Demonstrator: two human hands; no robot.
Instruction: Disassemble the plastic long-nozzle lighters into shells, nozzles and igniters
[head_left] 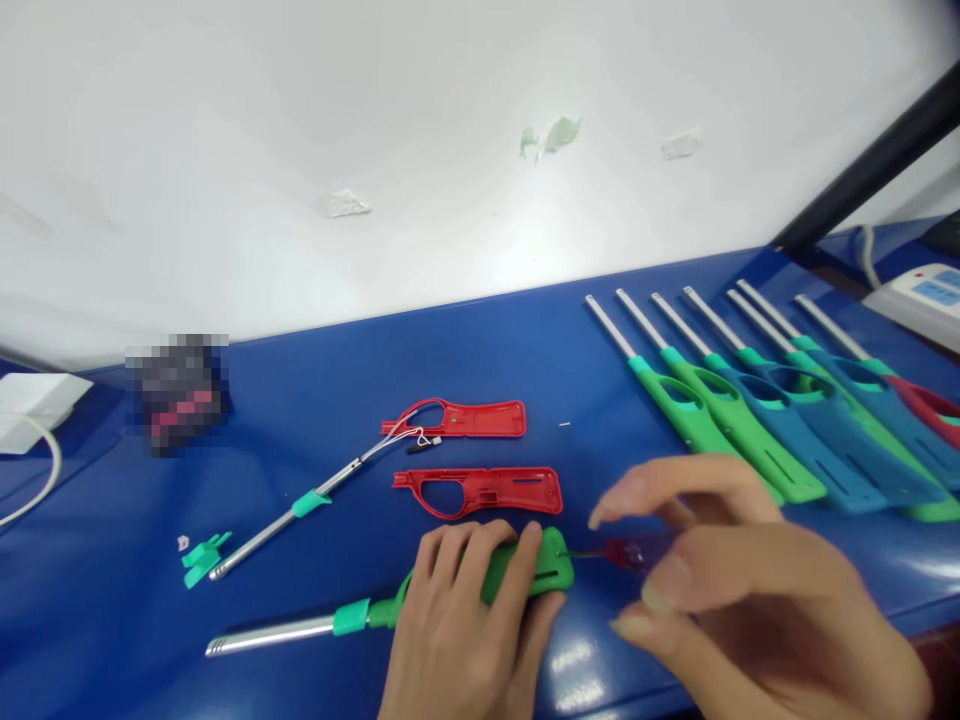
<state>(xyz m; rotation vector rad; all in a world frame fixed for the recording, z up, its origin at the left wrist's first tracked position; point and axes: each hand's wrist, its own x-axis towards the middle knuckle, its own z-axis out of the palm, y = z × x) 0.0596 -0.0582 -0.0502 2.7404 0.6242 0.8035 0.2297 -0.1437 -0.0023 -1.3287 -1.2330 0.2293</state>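
My left hand [472, 610] lies over a green gas lighter [555, 560] with a metal tube, its fingers wrapped across the handle and pinning it to the table. In my right hand [780, 600] is a small screwdriver [626, 553] with a see-through red-purple handle; its thin shaft meets the butt end of the green handle. Fingers partly hide the screwdriver's grip, and the hand is slightly blurred. Just beyond the left hand lie two red lighter handle halves [525, 490]. A bare metal lighter tube [277, 530] with white wires reaches to the farther half.
Several assembled lighters [772, 400] in green, blue and red lie in a row at the right. Teal plastic pieces [202, 560] rest at the left, and a small metal pin [565, 424] near the middle. A blurred-out dark box [180, 390] stands by the white wall.
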